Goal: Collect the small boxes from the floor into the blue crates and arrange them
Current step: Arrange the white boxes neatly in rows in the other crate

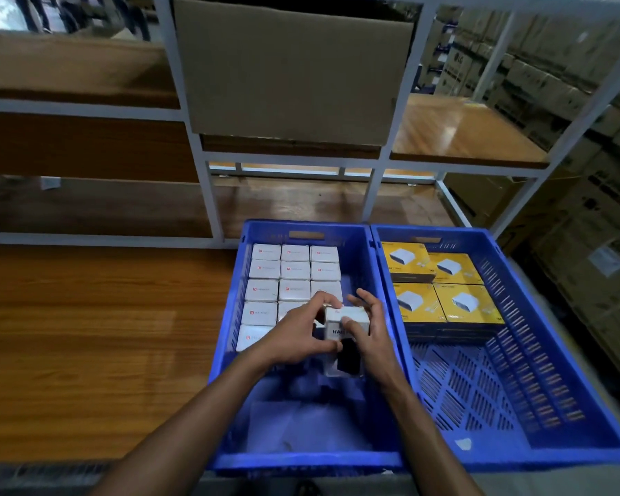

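Observation:
Two blue crates stand side by side on a wooden shelf. The left crate (230, 309) holds several small white boxes (294, 270) packed in rows at its far end. Both my hands hold one small white box (348, 316) with a dark panel on its lower part, upright over the crate's middle. My left hand (298, 334) grips its left side, fingers curled over the top edge. My right hand (369, 327) holds its right side, thumb on the front and fingers spread behind. The right crate (537, 352) holds several yellow boxes (444, 284) at its far end.
White metal racking rises behind the crates, with a large cardboard carton (294, 69) on the shelf above. Wooden shelf surface (97, 334) stretches to the left. Stacked cartons (595, 216) fill the right side. The near halves of both crates hold no boxes.

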`<state>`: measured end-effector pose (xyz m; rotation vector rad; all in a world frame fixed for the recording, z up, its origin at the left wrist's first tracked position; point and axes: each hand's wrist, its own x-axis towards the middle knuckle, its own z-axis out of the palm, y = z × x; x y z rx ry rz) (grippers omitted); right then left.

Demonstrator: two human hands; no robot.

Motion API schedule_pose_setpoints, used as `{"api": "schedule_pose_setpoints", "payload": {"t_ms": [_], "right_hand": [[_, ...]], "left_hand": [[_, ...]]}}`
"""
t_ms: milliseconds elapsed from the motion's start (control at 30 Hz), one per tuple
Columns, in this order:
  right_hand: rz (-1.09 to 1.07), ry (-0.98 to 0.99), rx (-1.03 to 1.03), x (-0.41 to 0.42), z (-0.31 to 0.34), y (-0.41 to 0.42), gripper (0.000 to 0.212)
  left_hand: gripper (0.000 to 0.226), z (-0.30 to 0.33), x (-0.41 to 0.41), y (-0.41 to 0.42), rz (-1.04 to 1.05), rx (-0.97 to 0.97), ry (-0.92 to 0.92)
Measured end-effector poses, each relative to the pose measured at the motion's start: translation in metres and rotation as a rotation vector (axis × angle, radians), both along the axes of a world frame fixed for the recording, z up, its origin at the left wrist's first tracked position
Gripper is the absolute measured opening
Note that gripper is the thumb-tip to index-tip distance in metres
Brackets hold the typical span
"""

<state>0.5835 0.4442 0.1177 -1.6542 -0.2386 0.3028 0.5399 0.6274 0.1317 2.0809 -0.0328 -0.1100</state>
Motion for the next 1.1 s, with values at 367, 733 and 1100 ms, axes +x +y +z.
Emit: {"api": "schedule_pose_setpoints", "payload": {"t_ms": [367, 733, 1100], "right_hand": [[0.049, 0.206, -0.441, 0.009, -0.011, 0.01, 0.055], [0.138, 0.218, -0.705, 0.026, -0.021, 0.023, 0.059], [0.154, 0.198, -0.726, 0.036, -0.024, 0.027, 0.047]], "left_hand": [[0.054, -0.03, 0.0, -0.001, -0.02, 0.56, -0.202], [0.052, -0.051, 0.002, -0.003, -0.051, 0.967, -0.188], [0.046, -0.052, 0.001, 0.001, -0.041, 0.926, -0.2]]}}
